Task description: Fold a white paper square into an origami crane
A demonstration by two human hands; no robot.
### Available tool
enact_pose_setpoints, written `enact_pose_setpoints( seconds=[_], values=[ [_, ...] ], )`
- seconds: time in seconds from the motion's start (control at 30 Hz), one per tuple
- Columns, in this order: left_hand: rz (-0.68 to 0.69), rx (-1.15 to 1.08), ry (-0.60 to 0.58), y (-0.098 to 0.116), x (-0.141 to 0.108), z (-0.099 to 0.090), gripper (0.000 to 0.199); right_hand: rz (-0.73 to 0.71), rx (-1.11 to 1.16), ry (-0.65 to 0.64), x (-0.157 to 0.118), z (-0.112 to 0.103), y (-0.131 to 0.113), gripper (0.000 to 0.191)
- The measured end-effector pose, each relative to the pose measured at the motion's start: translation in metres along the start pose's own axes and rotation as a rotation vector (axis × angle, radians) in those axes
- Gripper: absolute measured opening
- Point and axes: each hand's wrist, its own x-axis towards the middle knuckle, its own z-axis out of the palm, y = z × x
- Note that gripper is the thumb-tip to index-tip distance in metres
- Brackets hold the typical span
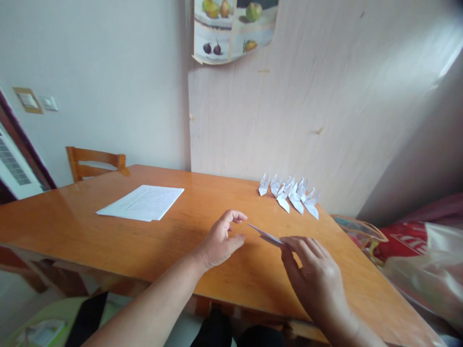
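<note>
One paper point(265, 235) — between both hands point(313, 270)

Plain black fabric point(217, 330) covers the legs point(258, 337); the five-fingered left hand point(219, 243) and right hand point(316, 274) are bare, as are the wrists point(200, 260) and forearms point(155, 299).

Fairly bright, soft light; glare upper R on wall point(427, 72); soft shadows on desk point(202, 193); edges stretched, slightly blurry.
</note>
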Motion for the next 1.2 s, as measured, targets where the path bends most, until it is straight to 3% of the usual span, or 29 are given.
enact_pose_setpoints(
  seconds=[0.17,0.3,0.47,0.57,0.7,0.8,1.0,1.2],
  values=[
    [-0.058,-0.018,0.009,-0.007,0.001,0.003,0.017,-0.106,-0.272,-0.104,-0.014,0.003,-0.008,0.015],
    [-0.078,-0.014,-0.083,-0.004,-0.003,0.006,0.028,-0.073,-0.311,-0.152,-0.022,0.010,-0.013,0.015],
    [-0.143,0.006,-0.215,-0.005,-0.007,0.010,0.026,-0.089,-0.172,-0.238,-0.021,0.010,-0.028,0.017],
    [-0.180,0.000,-0.240,-0.010,-0.004,0.009,0.023,-0.104,0.007,-0.308,-0.019,0.004,-0.031,0.029],
    [-0.162,0.040,-0.218,-0.016,0.001,0.005,0.029,0.074,0.188,-0.239,-0.013,-0.003,-0.011,0.025],
    [-0.134,0.145,-0.213,-0.020,0.004,0.002,0.032,0.161,0.204,-0.247,-0.010,-0.007,0.008,0.023],
    [0.024,0.270,-0.167,-0.021,0.007,0.001,0.036,-0.020,0.237,-0.414,-0.015,-0.007,0.017,0.026],
    [0.059,0.336,-0.185,-0.004,-0.010,-0.006,0.024,-0.124,0.136,-0.380,-0.019,-0.004,0.028,0.044]
  ],
)
